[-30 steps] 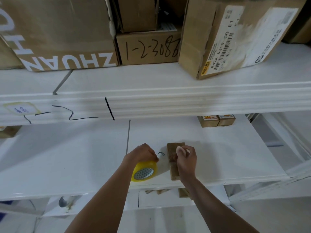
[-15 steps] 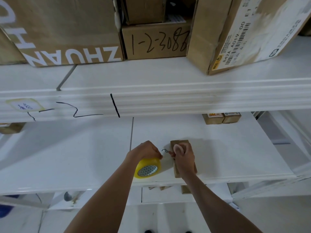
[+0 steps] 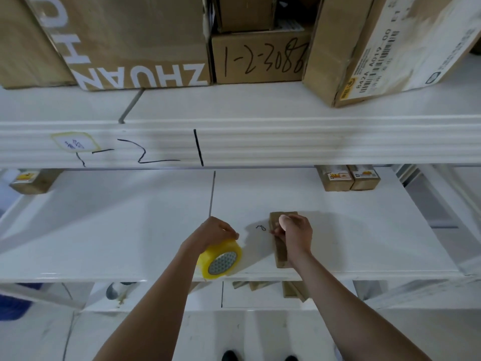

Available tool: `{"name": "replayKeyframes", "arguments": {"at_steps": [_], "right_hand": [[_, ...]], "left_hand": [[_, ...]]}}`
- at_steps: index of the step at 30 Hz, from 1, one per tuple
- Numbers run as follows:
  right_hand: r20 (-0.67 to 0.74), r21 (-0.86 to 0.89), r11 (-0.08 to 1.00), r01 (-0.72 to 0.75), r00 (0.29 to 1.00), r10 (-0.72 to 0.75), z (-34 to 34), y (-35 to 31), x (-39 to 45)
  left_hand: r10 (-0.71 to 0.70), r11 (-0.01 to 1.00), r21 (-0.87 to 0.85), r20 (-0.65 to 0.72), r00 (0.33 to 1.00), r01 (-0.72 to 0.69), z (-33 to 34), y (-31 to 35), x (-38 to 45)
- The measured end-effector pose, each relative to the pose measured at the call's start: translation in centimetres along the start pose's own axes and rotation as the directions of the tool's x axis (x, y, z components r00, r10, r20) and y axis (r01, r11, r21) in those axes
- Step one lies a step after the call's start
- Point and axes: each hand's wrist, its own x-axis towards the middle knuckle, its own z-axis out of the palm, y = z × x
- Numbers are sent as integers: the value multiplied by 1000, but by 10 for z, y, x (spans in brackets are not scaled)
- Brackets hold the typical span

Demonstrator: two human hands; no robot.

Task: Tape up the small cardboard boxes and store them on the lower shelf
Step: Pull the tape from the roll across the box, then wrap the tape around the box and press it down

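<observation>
A small brown cardboard box point(image 3: 281, 252) lies on the white middle shelf point(image 3: 130, 230), near its front edge. My right hand point(image 3: 294, 233) rests on top of the box with curled fingers and the thumb pressing at its left edge. My left hand point(image 3: 217, 231) grips a yellow roll of tape point(image 3: 220, 259), held a short way left of the box. Whether a strip of tape spans the gap between roll and box is too faint to tell. Several more small boxes point(image 3: 294, 289) lie on the lower shelf below.
Two small labelled boxes point(image 3: 348, 177) stand at the back right of the middle shelf, another small box point(image 3: 33, 179) at the back left. Large cartons point(image 3: 260, 56) fill the upper shelf. A blue object point(image 3: 11, 303) sits at floor level on the left.
My left hand with the tape roll has drawn away from the box to the left, widening the gap. My right hand stays on the box.
</observation>
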Motion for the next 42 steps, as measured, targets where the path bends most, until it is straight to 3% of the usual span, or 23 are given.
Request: {"name": "replayKeyframes", "arguments": {"at_steps": [4, 7, 10, 17, 21, 23, 25, 27, 28, 30, 32, 33, 38, 42], "right_hand": [[-107, 32, 999, 8, 994, -5, -16, -21, 6], [-182, -171, 981, 95, 975, -126, -44, -29, 12], [-231, -350, 932, 89, 957, -178, -74, -29, 16], [-97, -762, 646, 43, 979, -179, -112, -11, 19], [-106, -862, 507, -22, 985, -138, -110, -11, 13], [-133, -909, 415, -27, 964, -228, -99, -17, 6], [-62, -887, 444, 130, 917, -393, -80, -27, -6], [129, -761, 523, 385, 879, -459, -56, -39, -21], [259, -702, 538, 466, 871, -417, -44, -44, -28], [517, -687, 512, 517, 842, -156, -23, -50, -43], [602, -730, 483, 483, 789, 121, -10, -51, -54], [608, -733, 491, 470, 777, 164, -7, -50, -55], [563, -731, 519, 443, 821, 93, 0, -47, -59], [564, -755, 455, 473, 822, 82, 10, -49, -67]], "left_hand": [[20, 992, -126, -43, 999, -25, 17, 8, -7], [21, 985, -171, -68, 998, -32, 24, 13, -11], [20, 979, -202, -98, 995, -39, 28, 18, -16], [9, 949, -310, -138, 990, -52, 42, 26, -32], [-2, 938, -343, -139, 990, -46, 51, 28, -43], [-26, 923, -384, -137, 990, -29, 54, 28, -48], [-44, 906, -423, -133, 990, -17, 57, 26, -52], [-43, 895, -446, -125, 991, -18, 59, 24, -56], [-39, 889, -458, -122, 992, -22, 60, 24, -57], [-23, 881, -471, -128, 991, -41, 61, 22, -60], [-2, 875, -479, -145, 989, -68, 61, 21, -63], [11, 868, -489, -150, 989, -84, 60, 21, -65], [6, 847, -528, -103, 995, -60, 53, 19, -73], [48, 794, -605, 153, 987, 56, 42, 7, -82]]}}
